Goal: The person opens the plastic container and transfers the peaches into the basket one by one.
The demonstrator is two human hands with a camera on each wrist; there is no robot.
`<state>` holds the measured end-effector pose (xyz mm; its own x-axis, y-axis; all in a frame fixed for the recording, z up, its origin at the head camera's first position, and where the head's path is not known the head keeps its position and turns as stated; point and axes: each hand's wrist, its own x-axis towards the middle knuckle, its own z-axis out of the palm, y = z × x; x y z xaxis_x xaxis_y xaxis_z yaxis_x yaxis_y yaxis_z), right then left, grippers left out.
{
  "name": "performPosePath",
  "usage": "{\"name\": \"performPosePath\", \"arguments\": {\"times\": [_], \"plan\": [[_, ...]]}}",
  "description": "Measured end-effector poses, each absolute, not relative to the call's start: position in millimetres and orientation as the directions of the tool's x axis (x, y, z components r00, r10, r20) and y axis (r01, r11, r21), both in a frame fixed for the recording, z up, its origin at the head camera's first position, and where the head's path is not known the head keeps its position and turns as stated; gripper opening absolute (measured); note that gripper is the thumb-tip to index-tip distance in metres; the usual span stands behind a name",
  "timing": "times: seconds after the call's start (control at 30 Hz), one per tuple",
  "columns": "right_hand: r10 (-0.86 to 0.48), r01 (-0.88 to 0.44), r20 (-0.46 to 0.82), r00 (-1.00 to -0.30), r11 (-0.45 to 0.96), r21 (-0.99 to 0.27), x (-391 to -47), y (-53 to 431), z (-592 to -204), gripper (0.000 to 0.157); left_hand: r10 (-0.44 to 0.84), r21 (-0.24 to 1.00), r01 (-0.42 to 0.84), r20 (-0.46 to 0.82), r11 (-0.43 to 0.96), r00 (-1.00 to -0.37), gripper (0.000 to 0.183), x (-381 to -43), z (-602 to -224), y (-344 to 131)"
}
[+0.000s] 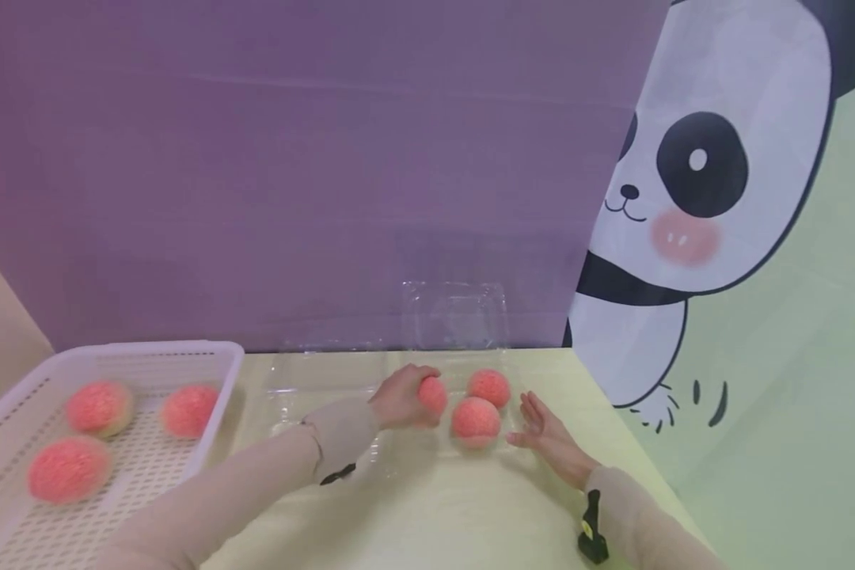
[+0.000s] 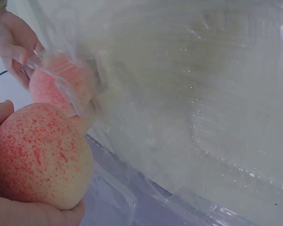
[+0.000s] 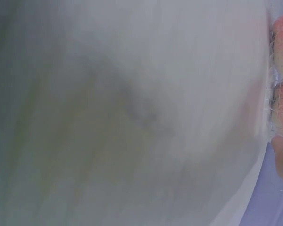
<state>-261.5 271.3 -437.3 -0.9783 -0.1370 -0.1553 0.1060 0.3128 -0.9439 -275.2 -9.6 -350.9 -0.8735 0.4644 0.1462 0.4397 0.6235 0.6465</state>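
Left of the left hand [image 1: 401, 397], we find three peaches [image 1: 70, 470] in a white plastic basket [image 1: 157, 348] with slotted floor. Nearer that hand lies a clear plastic container [image 1: 328, 370]. The left hand grips a held peach [image 1: 433, 395], round and red-speckled over pale, fingers curled. Between the hands, we locate two peaches [image 1: 476, 422] in a transparent clamshell [image 1: 456, 317], lid upright. The right hand [image 1: 550, 439], fingers extended, is beside the clamshell; contact we cannot tell.

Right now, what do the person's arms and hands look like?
The pale left sleeve has a narrow black strip near the wrist; the pale right sleeve has a bulkier black fitting with a yellow mark. The left hand and right hand are gloveless.
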Motion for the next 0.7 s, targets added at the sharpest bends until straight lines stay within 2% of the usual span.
{"name": "performPosePath", "arguments": {"times": [0.23,0.7], "plan": [[-0.132,0.107,-0.16,-0.978,0.339,-0.935,-262,271,-436,0.096,0.452,0.678,0.392,0.099,0.622,-0.887,0.07,-254,-336,-32],[-0.128,0.109,-0.158,-0.979,0.328,-0.938,-261,269,-435,0.094,0.358,0.706,0.35,0.145,0.616,-0.923,0.07,-213,-312,-101]]}}
